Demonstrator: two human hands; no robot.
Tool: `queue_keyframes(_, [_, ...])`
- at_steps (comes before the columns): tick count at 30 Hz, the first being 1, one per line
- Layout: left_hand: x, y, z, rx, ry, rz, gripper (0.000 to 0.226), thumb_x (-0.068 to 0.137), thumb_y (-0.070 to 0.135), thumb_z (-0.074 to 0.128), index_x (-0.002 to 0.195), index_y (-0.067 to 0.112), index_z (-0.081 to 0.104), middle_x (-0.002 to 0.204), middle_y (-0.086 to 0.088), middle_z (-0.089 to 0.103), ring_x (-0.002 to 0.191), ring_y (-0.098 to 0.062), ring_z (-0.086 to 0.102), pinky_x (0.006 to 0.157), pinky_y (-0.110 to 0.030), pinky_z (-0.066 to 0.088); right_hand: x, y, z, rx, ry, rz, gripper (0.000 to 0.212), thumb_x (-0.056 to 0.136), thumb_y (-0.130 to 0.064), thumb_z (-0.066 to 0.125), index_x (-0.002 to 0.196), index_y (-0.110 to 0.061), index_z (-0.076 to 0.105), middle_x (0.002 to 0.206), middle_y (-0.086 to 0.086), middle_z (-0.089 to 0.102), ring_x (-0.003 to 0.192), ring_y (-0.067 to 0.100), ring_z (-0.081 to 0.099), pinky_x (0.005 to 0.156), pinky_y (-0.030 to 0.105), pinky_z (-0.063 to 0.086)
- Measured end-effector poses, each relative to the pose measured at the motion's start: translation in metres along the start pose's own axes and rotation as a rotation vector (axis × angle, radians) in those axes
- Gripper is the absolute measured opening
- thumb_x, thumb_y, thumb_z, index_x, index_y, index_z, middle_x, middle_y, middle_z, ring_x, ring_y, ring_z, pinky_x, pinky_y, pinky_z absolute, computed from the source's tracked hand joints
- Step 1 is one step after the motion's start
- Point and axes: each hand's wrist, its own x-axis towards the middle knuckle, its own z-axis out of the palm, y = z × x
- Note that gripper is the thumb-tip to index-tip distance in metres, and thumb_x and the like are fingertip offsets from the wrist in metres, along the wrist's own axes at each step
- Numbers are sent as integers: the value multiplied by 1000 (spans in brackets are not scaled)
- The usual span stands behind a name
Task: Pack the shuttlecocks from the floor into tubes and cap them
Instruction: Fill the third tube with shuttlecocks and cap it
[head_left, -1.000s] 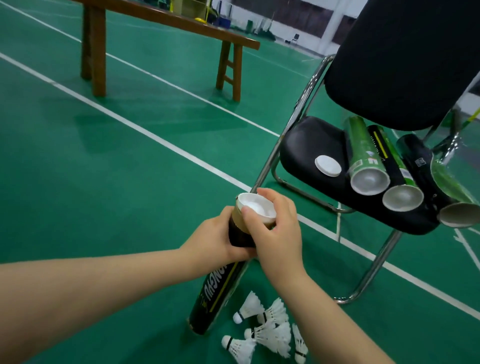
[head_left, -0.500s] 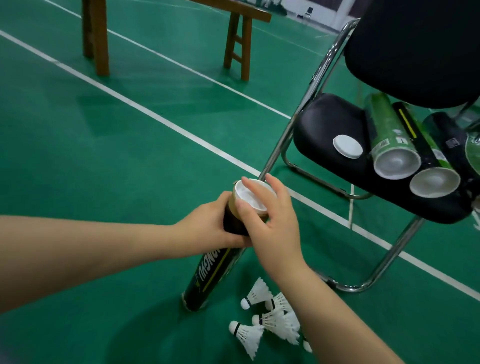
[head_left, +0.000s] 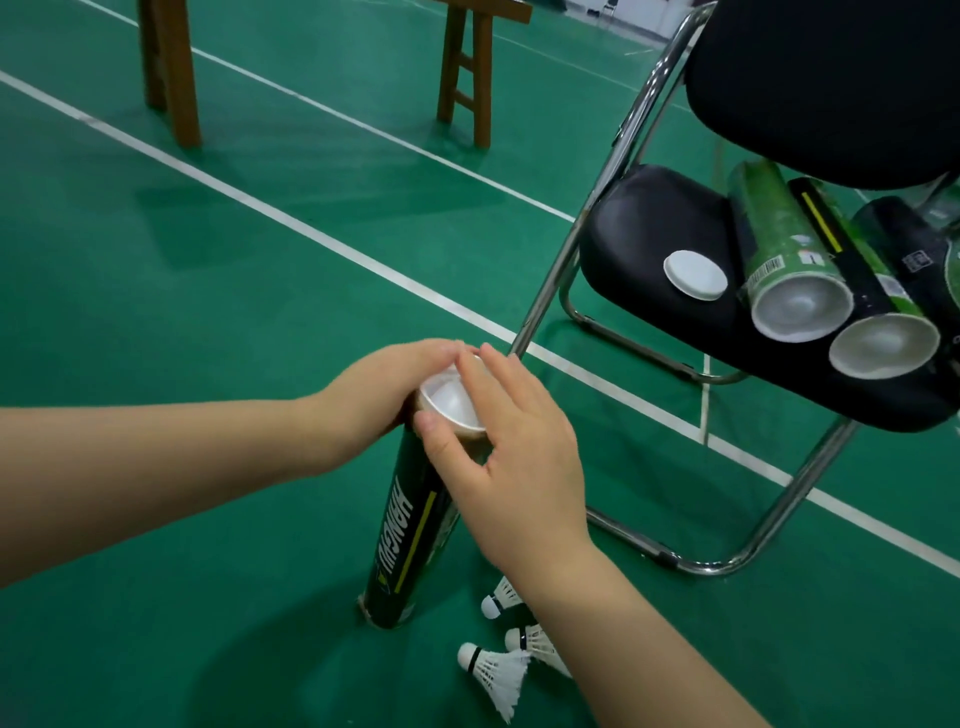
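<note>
A black shuttlecock tube (head_left: 410, 540) stands tilted on the green floor with its base down. My left hand (head_left: 379, 395) wraps around its top from the left. My right hand (head_left: 509, 441) pinches the white cap (head_left: 452, 402), which sits in the tube's mouth. White shuttlecocks (head_left: 493, 670) lie on the floor just right of the tube's base, partly hidden by my right forearm.
A black folding chair (head_left: 660, 234) stands to the right. On its seat lie a loose white cap (head_left: 696, 274) and several tubes (head_left: 779, 244) on their sides. A wooden bench (head_left: 467, 67) stands at the back. White court lines cross the floor.
My left hand has slid up to the tube's rim. My right hand's fingers have spread over the cap. The view has tilted down and moved closer.
</note>
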Motion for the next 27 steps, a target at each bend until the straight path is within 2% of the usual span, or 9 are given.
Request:
queue_keyframes(4, [3, -4, 8, -124, 52, 14, 29, 99, 16, 34, 96, 16, 63, 81, 9, 73, 77, -2, 66, 71, -14, 51, 2, 3, 2, -172, 30, -5, 72, 76, -64, 35, 139, -30, 40, 144, -13, 42, 137, 13, 33, 111, 39, 20])
queue_keyframes(7, [7, -2, 11, -156, 23, 30, 26, 98, 14, 35, 101, 14, 61, 85, 7, 71, 78, -4, 66, 70, -15, 51, 4, 8, 1, -226, 39, 4, 73, 74, -64, 35, 138, -30, 42, 144, -14, 41, 137, 11, 32, 111, 39, 20])
queue_keyframes(11, [9, -2, 15, -177, 22, 23, 22, 97, 12, 39, 101, 16, 59, 81, 6, 70, 73, -5, 65, 65, -16, 52, 5, 12, 1, -207, 63, 25, 73, 74, -63, 36, 137, -28, 44, 144, -13, 43, 136, 10, 34, 111, 41, 24])
queue_keyframes(16, [8, -5, 15, -187, 11, 30, 25, 98, 10, 37, 102, 17, 60, 83, 3, 71, 75, -9, 66, 67, -19, 53, 5, 13, 3, -194, 111, -9, 70, 74, -60, 40, 133, -23, 50, 138, -9, 50, 129, 9, 45, 107, 41, 33])
queue_keyframes(20, [7, -7, 10, -226, 23, 17, 27, 98, 11, 36, 106, 16, 61, 94, -5, 70, 83, -15, 65, 74, -24, 55, 6, 8, 7, -181, 122, -24, 69, 73, -59, 42, 131, -21, 52, 136, -8, 52, 123, 7, 49, 105, 38, 31])
queue_keyframes(27, [2, -11, 7, -250, 54, 38, 29, 97, 9, 34, 106, 14, 61, 86, 0, 72, 77, -11, 66, 68, -20, 55, 3, 2, 12, -140, 156, -33, 68, 72, -57, 43, 130, -21, 53, 136, -10, 53, 119, 5, 50, 104, 38, 31])
